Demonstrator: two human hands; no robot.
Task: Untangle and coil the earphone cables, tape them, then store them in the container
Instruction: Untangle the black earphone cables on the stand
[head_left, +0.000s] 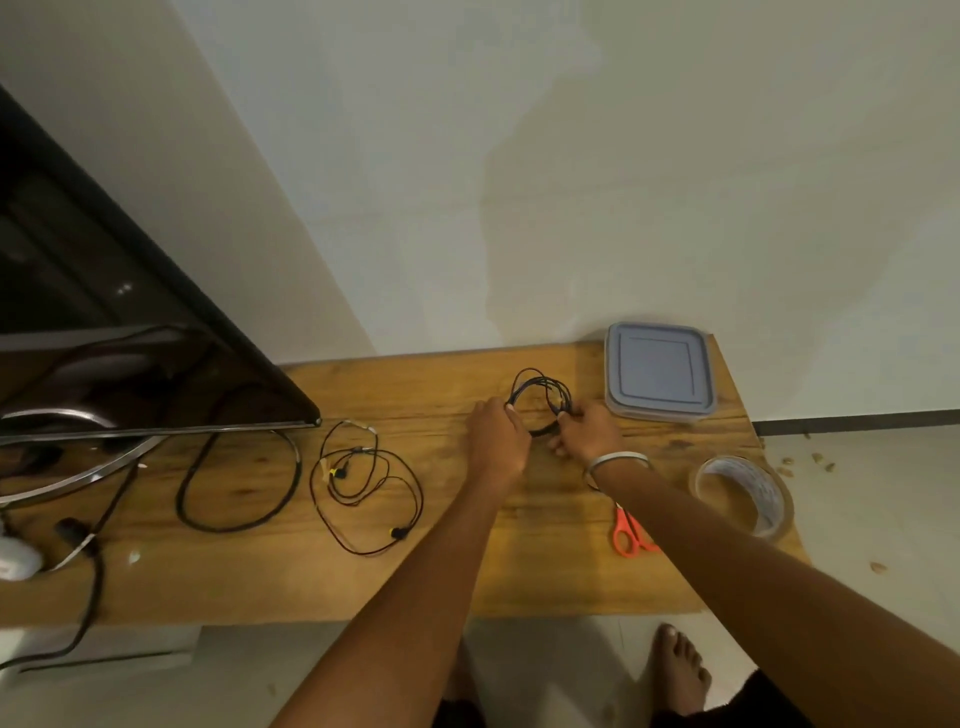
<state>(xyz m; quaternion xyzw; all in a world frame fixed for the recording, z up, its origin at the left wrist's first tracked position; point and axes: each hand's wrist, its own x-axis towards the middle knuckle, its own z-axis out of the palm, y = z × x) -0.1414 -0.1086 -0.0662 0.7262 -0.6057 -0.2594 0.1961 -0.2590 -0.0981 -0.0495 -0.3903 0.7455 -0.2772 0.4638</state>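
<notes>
Black earphone cable coil (540, 400) sits upright between both hands at the far middle of the wooden bench (363, 577). Left hand (496, 441) pinches the coil's left side, fingers curled on the strands; right hand (589, 431) grips the right side low down, fingers curled around the bundle, metal bangle (615, 460) on that wrist. Container (660, 371), clear with a grey-blue lid on, stands just right of the coil at the bench's far right corner. Second earphone (366, 488), red-black cable, lies loose and uncoiled on the bench left of the left forearm. Clear tape roll (745, 493) stands near the right edge; orange-handled scissors (628, 535) lie between it and the right forearm, partly hidden by the arm. Thick black cord (239, 483) loops further left.
</notes>
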